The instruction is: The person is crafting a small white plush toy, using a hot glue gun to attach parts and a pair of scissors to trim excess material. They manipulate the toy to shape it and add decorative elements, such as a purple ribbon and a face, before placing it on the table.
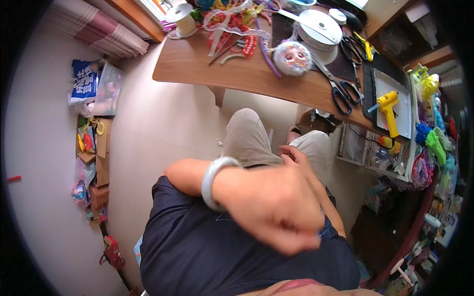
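Note:
My left hand [277, 207], with a pale bangle [213, 181] at its wrist, is raised in front of my dark shirt. It is blurred and its fingers are curled; whether they hold anything cannot be told. Beyond it my right hand [294, 155] rests on my lap with fingers loosely apart and no object seen in it, its forearm partly covered. On the wooden table [185, 66] ahead lie a doll's face with fluffy white trim [293, 58], black-handled scissors [340, 90] and a large white ribbon spool [320, 27]. A yellow glue gun [388, 109] lies on a white tray [403, 107].
Tangled ribbons and trims [237, 18] and a smaller spool [183, 22] are at the table's back left. Bundles of coloured yarn [435, 146] hang at the right beside a drawer unit [374, 162]. Cardboard boxes [103, 137] and bags [109, 87] line the left wall.

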### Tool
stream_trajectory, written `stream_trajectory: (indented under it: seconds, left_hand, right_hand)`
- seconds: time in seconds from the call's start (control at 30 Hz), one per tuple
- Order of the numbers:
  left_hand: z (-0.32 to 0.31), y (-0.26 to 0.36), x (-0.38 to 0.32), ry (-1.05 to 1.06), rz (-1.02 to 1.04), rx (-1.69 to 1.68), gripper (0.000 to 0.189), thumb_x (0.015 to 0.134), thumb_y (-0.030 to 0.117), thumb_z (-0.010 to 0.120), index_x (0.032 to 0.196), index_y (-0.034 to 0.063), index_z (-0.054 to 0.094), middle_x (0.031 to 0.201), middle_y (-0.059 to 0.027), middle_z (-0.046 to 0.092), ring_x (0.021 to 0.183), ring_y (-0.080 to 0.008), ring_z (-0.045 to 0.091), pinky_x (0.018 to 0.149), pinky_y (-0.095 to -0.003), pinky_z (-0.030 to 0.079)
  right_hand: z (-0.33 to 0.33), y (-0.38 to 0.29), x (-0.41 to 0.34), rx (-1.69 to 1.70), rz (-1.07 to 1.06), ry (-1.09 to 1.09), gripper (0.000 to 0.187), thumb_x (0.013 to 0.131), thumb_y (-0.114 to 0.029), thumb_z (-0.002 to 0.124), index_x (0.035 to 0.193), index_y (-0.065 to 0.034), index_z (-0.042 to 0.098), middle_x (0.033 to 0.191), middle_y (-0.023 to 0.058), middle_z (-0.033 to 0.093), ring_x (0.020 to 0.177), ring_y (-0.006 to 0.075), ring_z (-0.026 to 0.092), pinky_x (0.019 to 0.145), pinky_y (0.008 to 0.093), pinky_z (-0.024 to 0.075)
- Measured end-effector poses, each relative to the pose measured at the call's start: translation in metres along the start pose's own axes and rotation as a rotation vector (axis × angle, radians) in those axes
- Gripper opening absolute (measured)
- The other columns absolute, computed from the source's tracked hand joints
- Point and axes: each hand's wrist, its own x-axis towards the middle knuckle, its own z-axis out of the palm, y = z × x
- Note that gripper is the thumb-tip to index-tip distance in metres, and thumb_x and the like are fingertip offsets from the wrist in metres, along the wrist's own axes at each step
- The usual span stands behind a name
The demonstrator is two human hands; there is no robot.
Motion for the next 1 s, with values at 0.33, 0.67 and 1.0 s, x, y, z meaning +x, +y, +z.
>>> stream_trajectory:
  seconds: [0.33,0.67,1.0]
  left_hand:
    - [-0.222,-0.072,-0.150,1.173,-0.619,1.074,0.033,0.083,0.023,0.070,0.103,-0.0024,0.062,0.091,-0.0098,0.065,0.081,-0.0162,0.061,0.073,-0.0280,0.050]
    - [-0.338,-0.110,-0.171,1.248,-1.116,1.446,0.085,0.059,0.053,0.079,0.120,0.0005,0.053,0.114,-0.0232,0.059,0.112,-0.0382,0.053,0.095,-0.0460,0.042]
    - [-0.297,-0.095,-0.197,1.043,-0.741,1.530,0.054,0.073,0.035,0.077,0.110,-0.0006,0.061,0.104,-0.0187,0.065,0.097,-0.0313,0.062,0.085,-0.0382,0.047]
  right_hand:
    - [-0.004,0.006,0.000,-0.103,0.033,0.051,0.031,0.089,-0.012,0.057,0.116,0.0021,0.056,0.093,0.0104,0.064,0.074,0.0132,0.059,0.066,0.0269,0.0486]
    - [0.010,-0.025,0.005,-0.316,-0.042,0.070,0.030,0.087,-0.012,0.056,0.112,0.0036,0.058,0.093,0.0172,0.065,0.083,0.0244,0.063,0.075,0.0326,0.0489]
    - [0.009,-0.008,0.007,-0.415,-0.060,-0.002,0.031,0.086,-0.015,0.055,0.111,0.0037,0.058,0.101,0.0218,0.064,0.093,0.0346,0.062,0.081,0.0385,0.0481]
